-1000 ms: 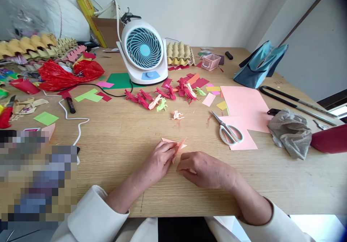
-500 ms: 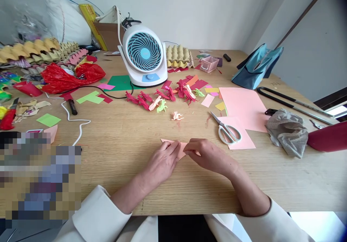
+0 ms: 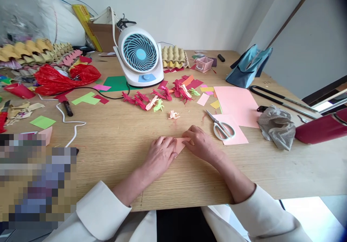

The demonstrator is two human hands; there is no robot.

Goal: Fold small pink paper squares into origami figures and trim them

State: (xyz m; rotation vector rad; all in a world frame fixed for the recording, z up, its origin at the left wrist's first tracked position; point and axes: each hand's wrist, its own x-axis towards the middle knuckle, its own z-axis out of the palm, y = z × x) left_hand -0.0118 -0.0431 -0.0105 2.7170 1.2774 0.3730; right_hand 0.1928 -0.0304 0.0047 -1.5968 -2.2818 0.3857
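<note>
A small piece of folded pink paper (image 3: 179, 146) lies on the table between my two hands, with only its middle showing. My left hand (image 3: 162, 151) grips it from the left, fingers bent over it and pressing it to the wood. On the other side, my right hand (image 3: 200, 144) has its thumb and curled fingers closed on the paper's right end. Beyond them sits a small pale pink folded paper figure (image 3: 172, 115). White-handled scissors (image 3: 223, 129) rest to the right of my right hand, on a pink paper sheet (image 3: 238, 138).
Several folded paper figures (image 3: 162, 94) lie in front of a white fan (image 3: 141, 56). A large pink sheet (image 3: 238, 104), a crumpled grey cloth (image 3: 277, 128) and a dark red bottle (image 3: 320, 129) are on the right. A white cable (image 3: 74, 126) and red plastic bag (image 3: 54, 78) are on the left.
My right hand has shifted to the paper's upper right end, its thumb now on the paper. The left fingers have bent further over the paper. The view has shifted slightly to the right.
</note>
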